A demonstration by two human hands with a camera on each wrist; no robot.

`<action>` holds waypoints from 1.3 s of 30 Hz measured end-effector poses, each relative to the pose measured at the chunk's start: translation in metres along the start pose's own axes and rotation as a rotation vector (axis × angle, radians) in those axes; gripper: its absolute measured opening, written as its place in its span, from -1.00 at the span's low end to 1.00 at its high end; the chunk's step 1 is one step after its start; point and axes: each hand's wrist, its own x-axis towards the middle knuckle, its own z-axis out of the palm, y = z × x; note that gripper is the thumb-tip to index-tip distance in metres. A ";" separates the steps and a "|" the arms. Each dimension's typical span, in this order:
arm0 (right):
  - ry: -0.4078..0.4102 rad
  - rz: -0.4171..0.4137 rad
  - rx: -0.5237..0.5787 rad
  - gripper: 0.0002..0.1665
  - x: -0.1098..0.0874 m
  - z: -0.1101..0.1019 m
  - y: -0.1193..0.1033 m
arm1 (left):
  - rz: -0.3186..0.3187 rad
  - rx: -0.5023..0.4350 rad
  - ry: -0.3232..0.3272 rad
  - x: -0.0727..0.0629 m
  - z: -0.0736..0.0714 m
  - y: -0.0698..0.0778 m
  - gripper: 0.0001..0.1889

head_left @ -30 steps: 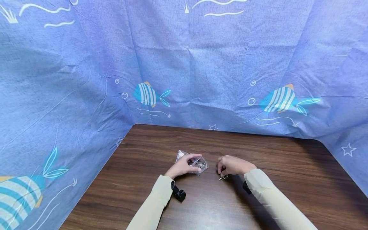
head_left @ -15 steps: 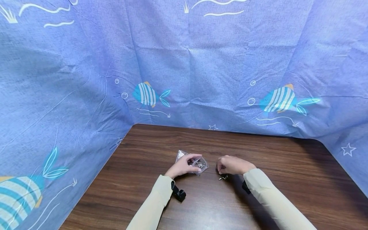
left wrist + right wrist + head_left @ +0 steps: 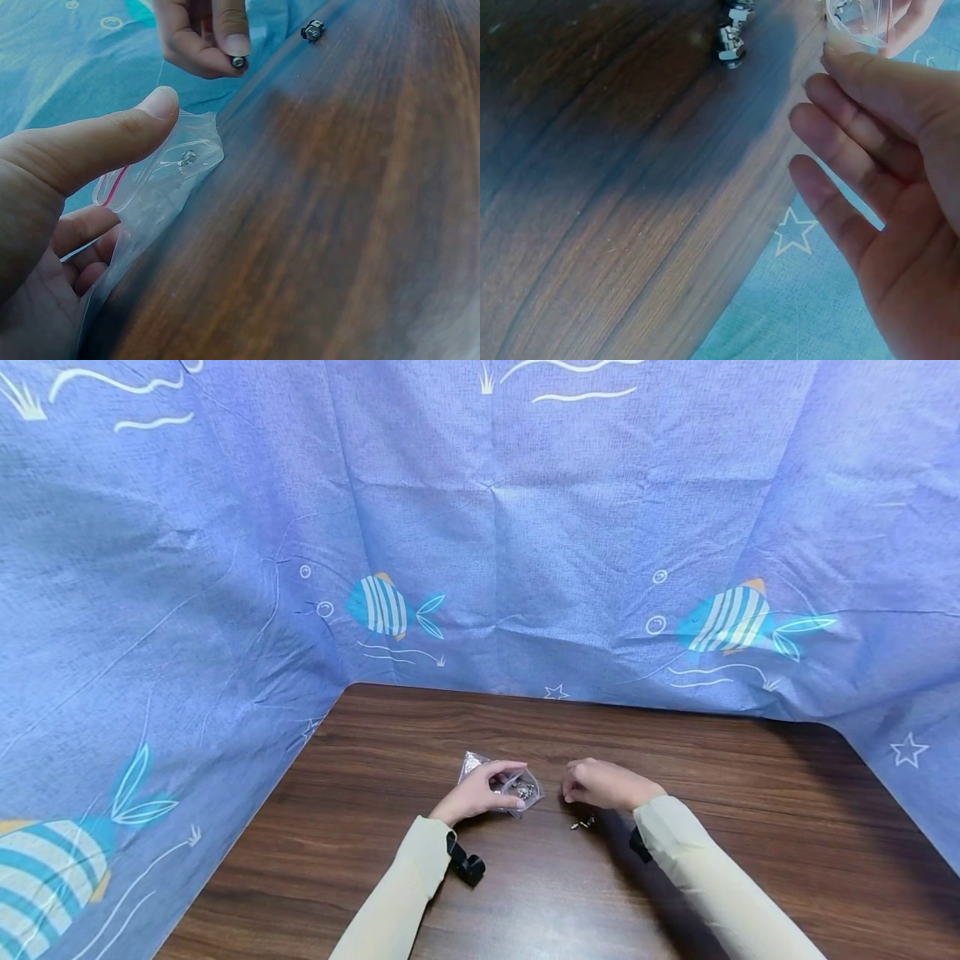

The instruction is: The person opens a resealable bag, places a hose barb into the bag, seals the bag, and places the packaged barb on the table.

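My left hand (image 3: 477, 790) holds a clear zip bag (image 3: 169, 191) with a pink seal line, thumb along its mouth and fingers curled behind it. Small shiny metal pieces (image 3: 525, 792) lie inside the bag. To its right, my right hand (image 3: 609, 783) is raised over the table, thumb and forefinger pinching a small metal fitting (image 3: 238, 62) with a round dark end. Below that hand, a few loose metal fittings (image 3: 582, 822) lie on the wood; in the right wrist view these fittings (image 3: 732, 46) show hex collars and dark rings.
The brown wood-grain table (image 3: 420, 727) has its far edge against a blue fish-patterned cloth (image 3: 570, 543), which also hangs along the left side. A black wrist strap with camera (image 3: 468, 865) sits on the left wrist.
The right hand has risen off the loose fittings and moved slightly up and left towards the bag, a fitting in its fingertips. The left hand and bag have stayed still.
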 end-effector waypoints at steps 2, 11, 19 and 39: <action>0.024 -0.014 -0.008 -0.89 0.001 0.000 -0.001 | -0.009 0.006 -0.004 0.000 0.000 0.001 -0.35; 0.114 -0.054 -0.023 -0.87 0.009 -0.002 -0.003 | -0.034 0.018 -0.006 -0.001 0.000 0.002 -0.35; 0.149 -0.016 -0.071 -0.91 0.018 -0.001 -0.008 | -0.041 0.016 -0.006 0.000 0.000 0.001 -0.35; 0.223 -0.051 -0.071 -0.95 0.039 0.003 -0.020 | -0.038 0.018 -0.014 0.000 -0.002 0.001 -0.36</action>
